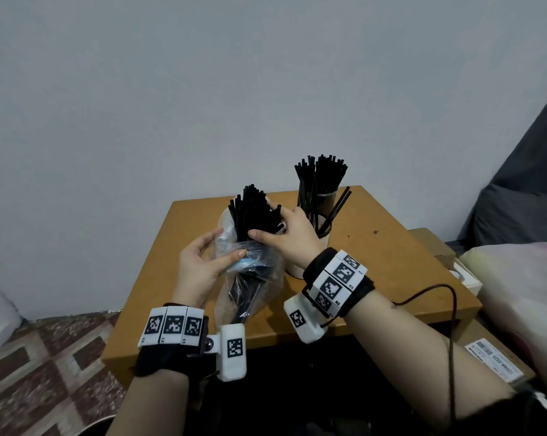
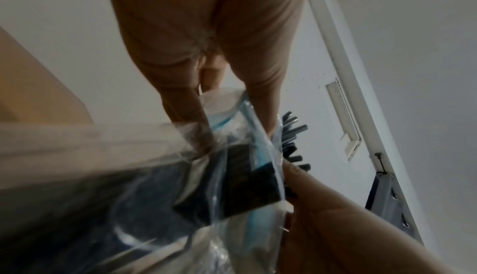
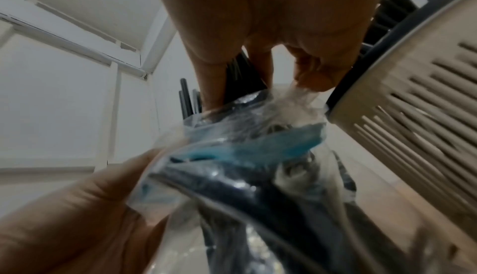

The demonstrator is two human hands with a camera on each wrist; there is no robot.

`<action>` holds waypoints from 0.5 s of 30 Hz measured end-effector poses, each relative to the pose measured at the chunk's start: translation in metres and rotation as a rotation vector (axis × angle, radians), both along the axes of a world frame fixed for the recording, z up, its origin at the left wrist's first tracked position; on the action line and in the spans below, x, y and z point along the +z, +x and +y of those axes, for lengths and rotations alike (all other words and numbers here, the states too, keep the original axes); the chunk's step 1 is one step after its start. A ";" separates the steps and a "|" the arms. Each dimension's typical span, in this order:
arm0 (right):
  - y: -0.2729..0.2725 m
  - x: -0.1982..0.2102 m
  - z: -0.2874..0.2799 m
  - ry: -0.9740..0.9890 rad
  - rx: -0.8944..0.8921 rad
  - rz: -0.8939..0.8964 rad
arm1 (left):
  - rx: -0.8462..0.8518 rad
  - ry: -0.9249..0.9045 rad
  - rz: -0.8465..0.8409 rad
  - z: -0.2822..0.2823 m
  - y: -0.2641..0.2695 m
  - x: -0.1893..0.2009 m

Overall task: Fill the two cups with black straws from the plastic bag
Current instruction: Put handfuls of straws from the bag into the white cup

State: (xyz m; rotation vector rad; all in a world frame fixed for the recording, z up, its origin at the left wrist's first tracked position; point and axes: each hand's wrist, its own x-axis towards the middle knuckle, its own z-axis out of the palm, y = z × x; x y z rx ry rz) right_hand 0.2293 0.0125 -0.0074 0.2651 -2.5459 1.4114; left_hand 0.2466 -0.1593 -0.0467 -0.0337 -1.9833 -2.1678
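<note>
The left hand (image 1: 200, 265) pinches the mouth of the clear plastic bag (image 1: 250, 287) between thumb and fingers, holding it upright above the near part of the wooden table (image 1: 391, 253). The right hand (image 1: 289, 234) curls its fingers round a bundle of black straws (image 1: 253, 212) that sticks up out of the bag's mouth, just right of the left hand's grip. Beyond the right hand stands a white slotted cup (image 3: 413, 95), and farther right a clear cup (image 1: 324, 199) full of straws.
</note>
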 end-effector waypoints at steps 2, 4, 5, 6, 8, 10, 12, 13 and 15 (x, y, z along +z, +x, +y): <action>-0.001 0.001 -0.002 0.028 -0.003 -0.004 | -0.008 -0.011 0.000 -0.001 0.000 0.001; -0.003 0.003 -0.003 0.049 -0.034 0.006 | -0.003 -0.020 -0.003 -0.001 0.000 0.001; -0.004 0.003 -0.002 0.057 -0.041 0.007 | 0.004 -0.021 -0.005 -0.002 0.000 0.001; -0.004 0.003 -0.003 0.056 -0.040 0.014 | 0.012 -0.024 -0.007 -0.001 0.000 0.001; -0.005 0.002 -0.002 0.040 -0.052 0.035 | 0.022 -0.026 -0.008 -0.001 0.001 0.001; -0.006 0.003 0.000 0.021 -0.062 0.094 | 0.022 -0.016 -0.014 -0.001 0.001 0.002; -0.006 0.003 0.003 0.002 -0.074 0.161 | 0.021 0.003 -0.021 -0.002 0.001 0.003; -0.004 0.004 0.004 -0.010 -0.080 0.195 | 0.020 0.014 -0.023 -0.003 0.001 0.003; -0.002 0.008 0.006 -0.070 -0.085 0.262 | 0.018 0.034 -0.024 -0.003 0.000 0.003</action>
